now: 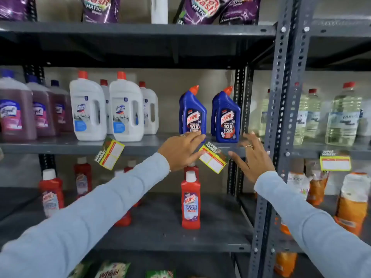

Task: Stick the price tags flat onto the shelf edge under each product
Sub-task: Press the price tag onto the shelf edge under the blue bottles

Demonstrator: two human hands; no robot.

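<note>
step in hand: fixing the price tag [213, 159] to the shelf edge [140, 147] below the blue harpic bottles [193, 115]. the tag sits crooked, its top corner against the edge and the rest hanging down at a slant, so it is judged not yet flat or level.

left hand [181, 152]: fingers extended along the shelf lip, thumb touching the tag's left corner; whether it grips or only steadies the card cannot be told. right hand [252, 157]: fingers spread, empty, just beside the tag's right side, apparently not touching it.

next move, as judged: rotate the card square to the edge, then press along its top strip with both hands.

materials: the tag is thin glossy card, rectangular, yellow border with red and white panels. the shelf is grey painted metal, smooth-faced, on perforated angle uprights [281, 109]. bottles are rigid moulded plastic with angled red caps.

other tags: one under the white domex bottles [107, 107] also hangs askew [109, 154] (likely needs correcting); one on the right bay [335, 162] hangs level.
</note>
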